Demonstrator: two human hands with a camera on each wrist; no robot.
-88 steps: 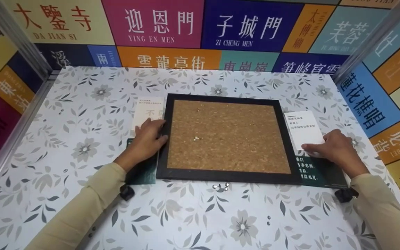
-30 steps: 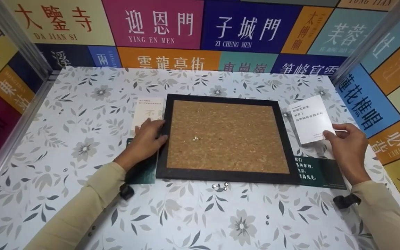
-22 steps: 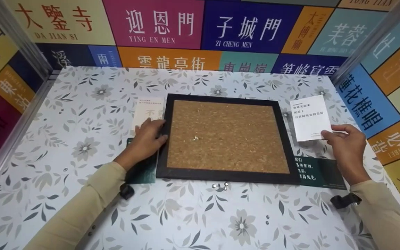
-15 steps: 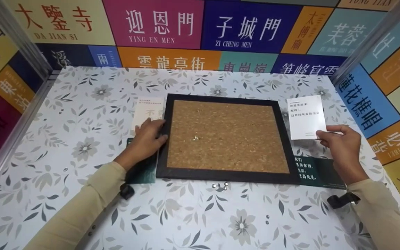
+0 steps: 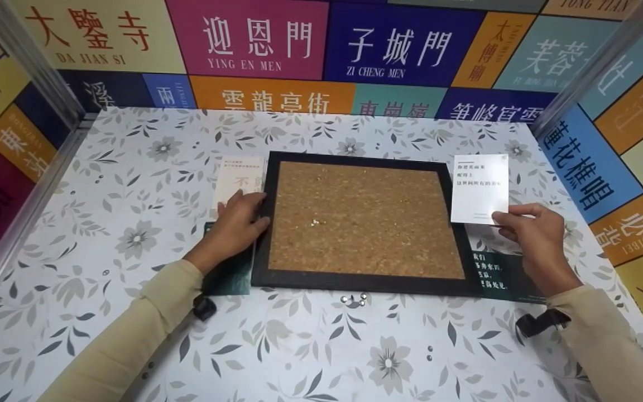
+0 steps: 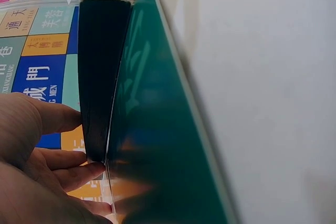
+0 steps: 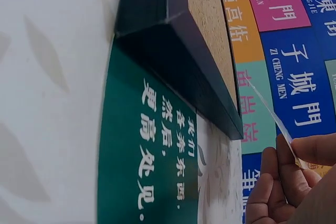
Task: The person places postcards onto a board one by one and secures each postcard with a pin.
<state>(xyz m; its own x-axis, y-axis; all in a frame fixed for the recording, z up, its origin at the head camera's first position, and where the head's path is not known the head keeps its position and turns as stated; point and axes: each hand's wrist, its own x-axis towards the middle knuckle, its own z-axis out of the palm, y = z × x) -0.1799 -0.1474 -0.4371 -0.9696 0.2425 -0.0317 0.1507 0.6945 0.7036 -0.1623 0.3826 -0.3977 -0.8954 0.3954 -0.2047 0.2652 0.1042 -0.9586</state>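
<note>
The right hand (image 5: 536,237) pinched the white card (image 5: 478,187), likely light, stiffish and easily creased, sensibly by its lower right corner, over the cork board (image 5: 372,234)'s right border, while the left hand (image 5: 233,224) rested against the opposite side.

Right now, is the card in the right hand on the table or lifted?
Lifted: the right hand pinches the card, seen above the table from the right wrist.

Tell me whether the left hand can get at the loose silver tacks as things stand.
Probably yes: the left hand touches the black frame and seems to carry nothing; I see nothing blocking the way round the frame's near left corner to the silver tacks.
</note>
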